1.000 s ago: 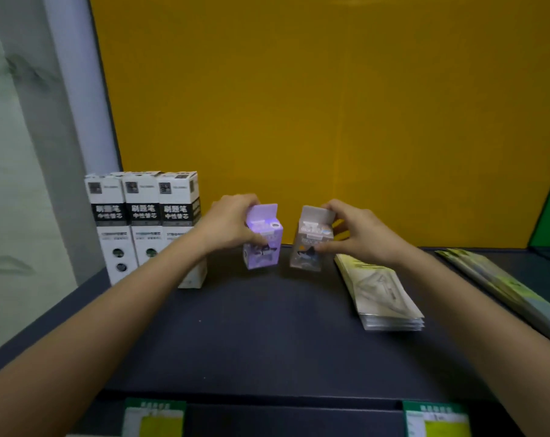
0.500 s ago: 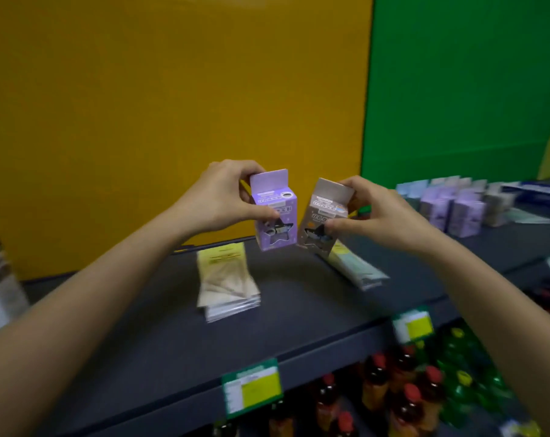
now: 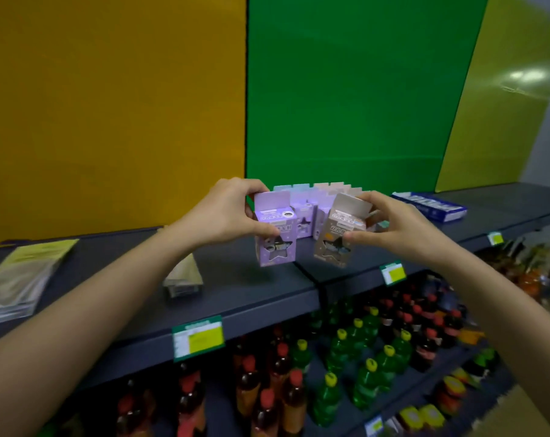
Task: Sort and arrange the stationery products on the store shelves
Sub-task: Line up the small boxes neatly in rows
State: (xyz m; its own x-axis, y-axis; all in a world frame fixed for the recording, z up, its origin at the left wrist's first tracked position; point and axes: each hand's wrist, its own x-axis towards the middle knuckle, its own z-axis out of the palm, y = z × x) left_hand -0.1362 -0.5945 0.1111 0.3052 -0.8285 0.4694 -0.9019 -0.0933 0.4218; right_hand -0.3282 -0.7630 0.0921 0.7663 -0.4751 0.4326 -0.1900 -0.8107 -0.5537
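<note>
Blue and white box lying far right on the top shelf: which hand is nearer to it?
Right. The right hand, holding a beige box, is just left of the blue and white box; the left hand, holding a purple box, is farther left.

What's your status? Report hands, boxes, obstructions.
Left hand holds purple box. Right hand holds beige box. Both above shelf, matching boxes behind.

1. A dark grey shelf (image 3: 254,288) is seen.
2. Flat packet stacks (image 3: 18,275) and (image 3: 185,275) are laid on it.
3. Small pastel boxes (image 3: 311,197) are grouped at its back.
4. A blue box (image 3: 431,205) is laid further right.
</note>
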